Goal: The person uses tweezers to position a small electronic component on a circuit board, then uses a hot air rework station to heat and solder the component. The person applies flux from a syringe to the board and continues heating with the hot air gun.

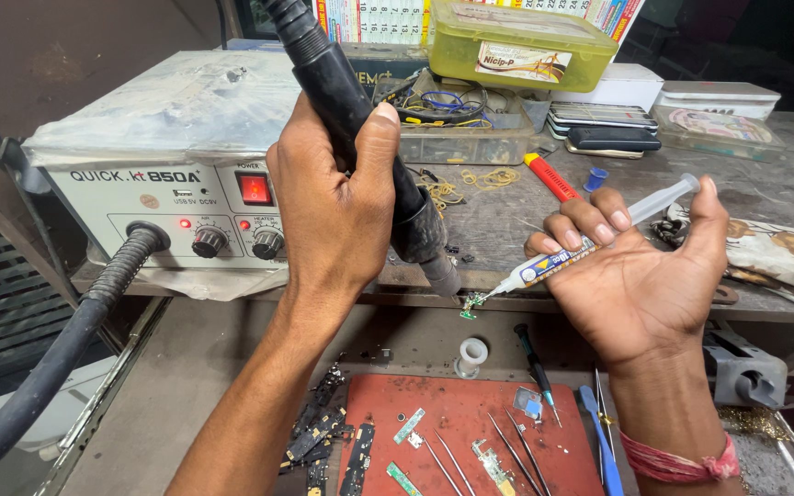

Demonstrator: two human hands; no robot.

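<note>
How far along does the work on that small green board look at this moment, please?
Set up: the hot-air station has its red switch lit. In hand: the left hand aims the nozzle and the right hand points a syringe at the small green board. More boards lie on the red mat.

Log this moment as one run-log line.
left hand: grips hot-air handle | right hand: holds syringe | nozzle and syringe tip at small green board

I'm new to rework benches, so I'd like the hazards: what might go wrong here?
The hot-air nozzle in the left hand sits right beside the plastic syringe tip, which may soften. The right hand fingers are close to the airflow and might get burned. The tiny green board rests unclamped at the shelf edge; the air may blow it off.
</note>
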